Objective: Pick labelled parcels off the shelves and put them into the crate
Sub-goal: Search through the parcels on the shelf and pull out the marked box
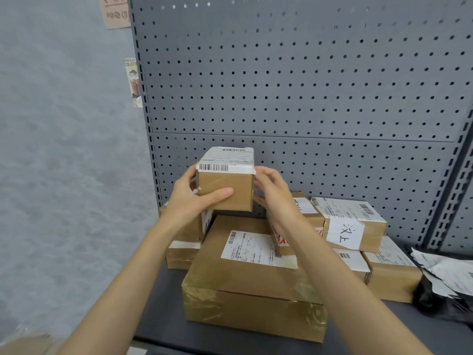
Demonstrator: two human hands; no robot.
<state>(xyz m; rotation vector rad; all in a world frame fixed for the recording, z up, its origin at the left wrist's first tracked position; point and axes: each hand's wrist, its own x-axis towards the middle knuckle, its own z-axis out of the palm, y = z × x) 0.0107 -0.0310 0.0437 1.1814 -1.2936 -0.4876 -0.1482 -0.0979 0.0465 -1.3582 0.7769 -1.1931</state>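
The left hand (189,198) and right hand (275,190) clasp a small brown cardboard parcel with a white barcode label (225,183) from either side, holding it clear above the large flat taped carton (245,283) on the dark grey metal shelf (163,298). This looks like the pick step; next it must travel to the crate, which is not in view.

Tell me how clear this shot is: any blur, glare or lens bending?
Head view: small brown cardboard parcel held between left hand and right hand is fairly sharp; its label text is unreadable; tape on the large flat cardboard box glares; grey pegboard panel bows; bottom-left corner blurs.
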